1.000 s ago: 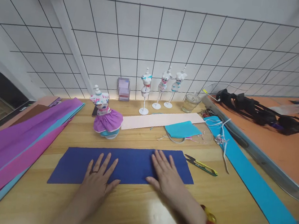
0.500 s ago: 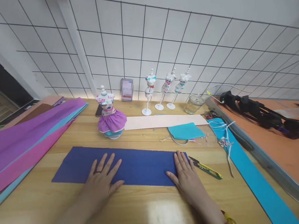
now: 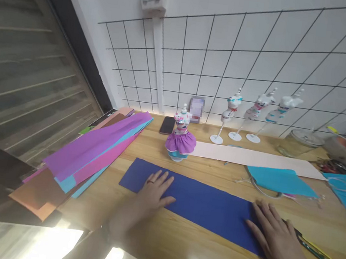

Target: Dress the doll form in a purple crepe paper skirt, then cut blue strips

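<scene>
A long strip of dark blue cloth (image 3: 208, 201) lies flat on the wooden table. My left hand (image 3: 154, 190), with a ring on one finger, rests on the strip's left part, fingers spread. On the strip's right end lies my right hand (image 3: 273, 234), its fingers stretched out flat. A pair of thread snips (image 3: 322, 253) with yellow and green handles is beside my right hand, its tip partly hidden by the fingers. Behind the strip stands a small dress form (image 3: 181, 137) in a purple skirt.
Stacked cloth strips in purple, pink and blue (image 3: 101, 146) lie at the left. Farther back are a black phone (image 3: 167, 125), a pale pink strip (image 3: 251, 157), a turquoise cloth piece (image 3: 280, 181), a glass jar (image 3: 300, 143) and three bare dress forms (image 3: 232, 109) near the wall grid.
My view has turned to the left, so things appear farther right and more of the left side shows. Both hands stay flat on the blue cloth.
</scene>
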A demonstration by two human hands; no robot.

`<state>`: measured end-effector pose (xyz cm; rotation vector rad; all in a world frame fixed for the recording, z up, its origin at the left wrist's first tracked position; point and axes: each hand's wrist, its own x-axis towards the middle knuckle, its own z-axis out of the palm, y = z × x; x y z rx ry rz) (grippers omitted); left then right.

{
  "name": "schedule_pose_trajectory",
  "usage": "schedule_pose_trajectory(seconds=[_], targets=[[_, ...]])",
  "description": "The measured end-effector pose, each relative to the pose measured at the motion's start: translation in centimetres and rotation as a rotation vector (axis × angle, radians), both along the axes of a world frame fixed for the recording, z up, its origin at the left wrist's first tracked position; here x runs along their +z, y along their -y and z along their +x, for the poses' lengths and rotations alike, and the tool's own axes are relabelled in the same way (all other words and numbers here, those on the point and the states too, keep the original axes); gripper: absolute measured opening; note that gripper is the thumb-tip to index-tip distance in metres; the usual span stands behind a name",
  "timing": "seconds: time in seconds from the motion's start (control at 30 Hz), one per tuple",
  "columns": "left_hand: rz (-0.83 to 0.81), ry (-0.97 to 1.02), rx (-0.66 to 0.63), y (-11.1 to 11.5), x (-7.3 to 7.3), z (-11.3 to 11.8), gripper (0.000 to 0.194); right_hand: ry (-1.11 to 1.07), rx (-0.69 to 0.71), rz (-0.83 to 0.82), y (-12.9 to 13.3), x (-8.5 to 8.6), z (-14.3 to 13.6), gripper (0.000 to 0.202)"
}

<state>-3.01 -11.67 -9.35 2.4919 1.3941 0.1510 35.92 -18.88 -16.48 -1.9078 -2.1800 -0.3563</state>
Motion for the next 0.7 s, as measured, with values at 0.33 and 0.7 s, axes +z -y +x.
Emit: schedule_pose_trajectory(seconds=[0.33,0.7], targets=[[0.043,0.068,0.022,-9.1,1.1,-7.0,0.040,-0.285,0.254,-0.232,-5.5,3.6,2.3,0.034],[-0.081,0.100,-0.012,-11.2,0.5,-7.9,0.025,-0.460,0.225,-0.454,-4.4,8.2,0.2,0.024]])
